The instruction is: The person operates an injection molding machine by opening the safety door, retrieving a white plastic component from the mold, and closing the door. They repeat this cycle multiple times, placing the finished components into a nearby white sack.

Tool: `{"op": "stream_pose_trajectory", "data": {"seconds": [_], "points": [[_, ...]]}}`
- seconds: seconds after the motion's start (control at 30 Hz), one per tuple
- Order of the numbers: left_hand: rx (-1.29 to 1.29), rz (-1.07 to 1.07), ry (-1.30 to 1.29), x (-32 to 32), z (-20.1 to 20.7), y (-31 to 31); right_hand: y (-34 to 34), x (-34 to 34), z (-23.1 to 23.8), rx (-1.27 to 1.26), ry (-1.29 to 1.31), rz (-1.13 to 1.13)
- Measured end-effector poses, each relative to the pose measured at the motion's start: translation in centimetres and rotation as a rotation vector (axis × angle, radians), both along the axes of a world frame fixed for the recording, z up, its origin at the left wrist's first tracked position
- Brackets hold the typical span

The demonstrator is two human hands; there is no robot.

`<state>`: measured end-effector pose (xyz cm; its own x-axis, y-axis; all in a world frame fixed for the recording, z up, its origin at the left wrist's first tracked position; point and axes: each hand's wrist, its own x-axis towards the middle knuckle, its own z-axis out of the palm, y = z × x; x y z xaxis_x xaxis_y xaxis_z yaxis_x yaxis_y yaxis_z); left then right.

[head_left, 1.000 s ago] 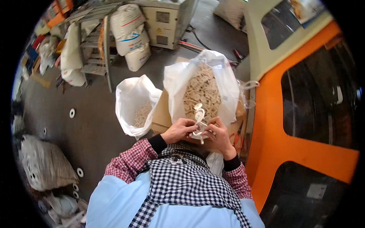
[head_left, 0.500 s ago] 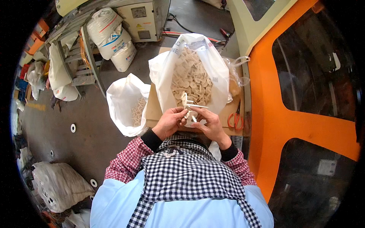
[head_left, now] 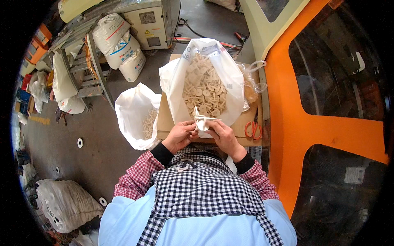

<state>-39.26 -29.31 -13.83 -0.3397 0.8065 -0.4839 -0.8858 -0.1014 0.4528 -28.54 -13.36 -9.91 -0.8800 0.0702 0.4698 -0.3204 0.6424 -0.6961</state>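
Between my hands is a cream-white moulded plastic piece (head_left: 202, 122) with a round disc and thin rods. My left hand (head_left: 180, 135) pinches its left side between thumb and fingers. My right hand (head_left: 225, 138) grips the disc end from the right, fingers closed. Just beyond them stands a large open white bag (head_left: 233, 80), full of cream plastic parts (head_left: 205, 92) with discs and stems. To its left, a smaller white bag (head_left: 126, 112) contains thin, branching cream plastic scraps (head_left: 150, 124).
Orange-handled scissors (head_left: 253, 129) lie on cardboard (head_left: 166, 119) right of the large bag, near a clear plastic bag (head_left: 251, 88). An orange machine (head_left: 283, 123) borders my right side. Stacked white sacks (head_left: 123, 47) and a metal ladder (head_left: 96, 74) stand far left.
The plastic piece has turned in my fingers, and its disc now faces up between my hands. My right fingers have curled in around it. The view has shifted slightly.
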Motion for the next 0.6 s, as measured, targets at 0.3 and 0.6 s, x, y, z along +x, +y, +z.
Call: {"op": "stream_pose_trajectory", "data": {"seconds": [0.3, 0.6], "points": [[-0.355, 0.172, 1.883, 0.8, 2.7, -0.3, 1.0, -3.1, -5.6, -0.888, -0.705, -0.083], [-0.413, 0.301, 1.448, -0.6, 2.1, -0.1, 4.6, -7.1, -3.2, -0.055, -0.415, -0.254]]}}
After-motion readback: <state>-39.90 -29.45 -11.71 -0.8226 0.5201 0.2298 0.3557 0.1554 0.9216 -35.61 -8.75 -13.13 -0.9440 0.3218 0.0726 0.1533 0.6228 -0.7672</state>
